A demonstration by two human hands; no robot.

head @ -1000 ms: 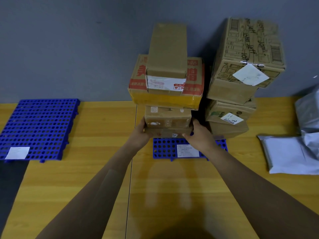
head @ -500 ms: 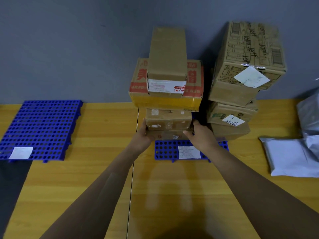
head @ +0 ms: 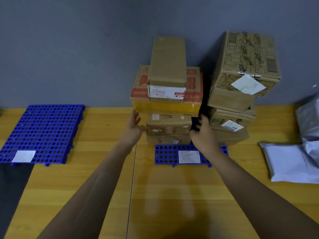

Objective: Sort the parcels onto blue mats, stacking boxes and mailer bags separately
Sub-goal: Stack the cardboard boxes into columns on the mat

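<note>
Both hands have come off the bottom boxes: left hand [head: 133,127] and right hand [head: 203,133] now flank the box stack [head: 166,104] on its blue mat [head: 165,156], fingers spread, gripping nothing. Stiff cardboard but likely top-heavy, since the wide red-printed box [head: 165,106] overhangs the narrow ones between the palms, so hold low on the side faces. With a second stack [head: 241,75] crowding the right hand's outer side and the wall [head: 86,49] beyond the fingertips, free room lies wristward and toward the left mat [head: 43,131].
</note>
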